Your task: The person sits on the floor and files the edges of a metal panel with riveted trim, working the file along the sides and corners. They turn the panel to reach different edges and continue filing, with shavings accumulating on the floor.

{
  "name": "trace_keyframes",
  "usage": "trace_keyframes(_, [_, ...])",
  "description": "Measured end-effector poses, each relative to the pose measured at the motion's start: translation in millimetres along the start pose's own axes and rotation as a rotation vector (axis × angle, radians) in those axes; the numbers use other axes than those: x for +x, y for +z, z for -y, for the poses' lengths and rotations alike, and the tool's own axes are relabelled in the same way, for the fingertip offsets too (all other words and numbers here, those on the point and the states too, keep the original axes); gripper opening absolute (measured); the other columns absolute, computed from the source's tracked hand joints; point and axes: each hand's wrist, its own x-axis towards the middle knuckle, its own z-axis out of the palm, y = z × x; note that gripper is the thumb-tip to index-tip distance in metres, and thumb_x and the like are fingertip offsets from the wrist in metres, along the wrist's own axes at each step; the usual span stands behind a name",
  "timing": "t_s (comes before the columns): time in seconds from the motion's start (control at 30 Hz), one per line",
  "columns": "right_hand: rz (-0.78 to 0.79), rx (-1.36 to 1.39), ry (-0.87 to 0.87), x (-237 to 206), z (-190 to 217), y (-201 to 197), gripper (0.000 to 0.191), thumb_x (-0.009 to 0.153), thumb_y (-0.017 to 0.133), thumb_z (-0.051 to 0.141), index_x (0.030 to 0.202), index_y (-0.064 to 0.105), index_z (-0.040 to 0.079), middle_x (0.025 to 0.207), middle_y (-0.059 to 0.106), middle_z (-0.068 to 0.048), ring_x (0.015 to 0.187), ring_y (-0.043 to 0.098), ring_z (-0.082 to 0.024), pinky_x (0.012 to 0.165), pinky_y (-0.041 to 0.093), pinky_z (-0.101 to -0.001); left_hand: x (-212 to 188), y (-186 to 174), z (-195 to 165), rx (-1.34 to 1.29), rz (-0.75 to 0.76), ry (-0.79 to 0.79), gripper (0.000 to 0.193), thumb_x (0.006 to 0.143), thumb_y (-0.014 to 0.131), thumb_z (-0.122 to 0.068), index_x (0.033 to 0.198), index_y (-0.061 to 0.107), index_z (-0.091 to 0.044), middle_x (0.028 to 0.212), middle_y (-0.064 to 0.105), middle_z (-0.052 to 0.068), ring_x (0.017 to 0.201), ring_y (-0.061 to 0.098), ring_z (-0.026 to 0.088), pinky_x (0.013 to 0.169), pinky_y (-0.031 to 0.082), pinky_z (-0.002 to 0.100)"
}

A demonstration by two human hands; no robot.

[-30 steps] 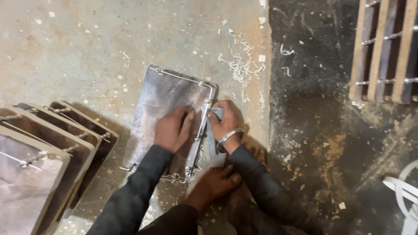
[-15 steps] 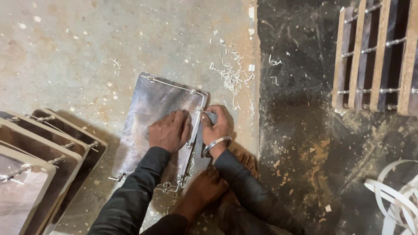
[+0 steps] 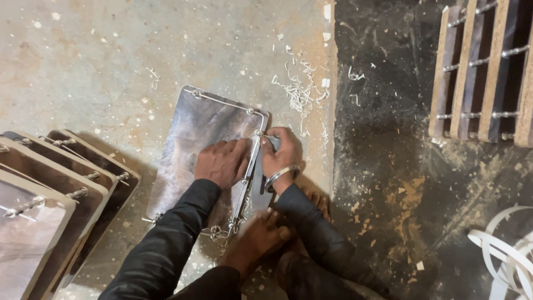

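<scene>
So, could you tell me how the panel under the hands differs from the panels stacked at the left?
The panel under the hands lies alone, flat on the floor, pressed by the left hand, with the right hand at its edge. The stacked panels overlap one another, untouched. Both kinds are shiny rectangles with rounded corners and metal fittings along the edges.

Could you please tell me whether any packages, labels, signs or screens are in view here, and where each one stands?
None can be seen: no package, label, sign or screen.
What shows instead is a shiny metal-faced panel flat on the floor under both hands, a stack of similar panels at the left, and a wooden rack at the upper right.
</scene>
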Motion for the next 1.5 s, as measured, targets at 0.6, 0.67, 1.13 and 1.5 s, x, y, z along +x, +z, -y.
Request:
trace_keyframes(0.6, [0.220,0.030,0.206,36.8,9.8,-10.7,0.019,0.086,0.078,0.013,0.096,0.065,0.005,0.084,0.068,-0.008,0.052,0.066,-0.020,0.037,0.050,-0.0319,1.2,-1.2,0.2,-0.023,0.001,0.032,0.019,0.092,0.065,-0.029,0.104,0.063,-0.015,0.082,0.069,0.007,0.077,0.067,0.029,0.071,0.053,0.044])
trace_keyframes(0.67, [0.275,0.088,0.398,36.2,7.2,-9.7,0.017,0.087,0.076,0.012,0.097,0.064,0.004,0.080,0.067,-0.010,0.050,0.063,-0.022,0.037,0.048,-0.0345,1.0,-0.7,0.3,-0.045,-0.001,0.032,0.020,0.091,0.065,-0.029,0.105,0.064,-0.015,0.084,0.069,0.006,0.079,0.067,0.029,0.073,0.053,0.044])
trace_keyframes(1.13, [0.427,-0.003,0.286,76.9,1.9,-16.3,0.024,0.088,0.074,0.014,0.110,0.064,0.007,0.087,0.067,-0.016,0.080,0.065,-0.037,0.074,0.051,-0.0484,-1.2,3.8,1.1,-0.044,0.021,0.018,0.022,0.092,0.064,-0.032,0.107,0.064,-0.017,0.084,0.070,0.007,0.080,0.068,0.028,0.070,0.053,0.044])
trace_keyframes(1.5, [0.498,-0.123,-0.032,66.6,-27.8,-34.2,0.020,0.087,0.078,0.012,0.105,0.069,0.009,0.100,0.076,-0.012,0.096,0.075,-0.029,0.083,0.055,-0.0389,9.5,-20.0,-18.0,-0.158,0.022,-0.192,0.022,0.098,0.059,-0.033,0.103,0.071,-0.016,0.074,0.067,0.012,0.074,0.066,0.034,0.068,0.049,0.047])
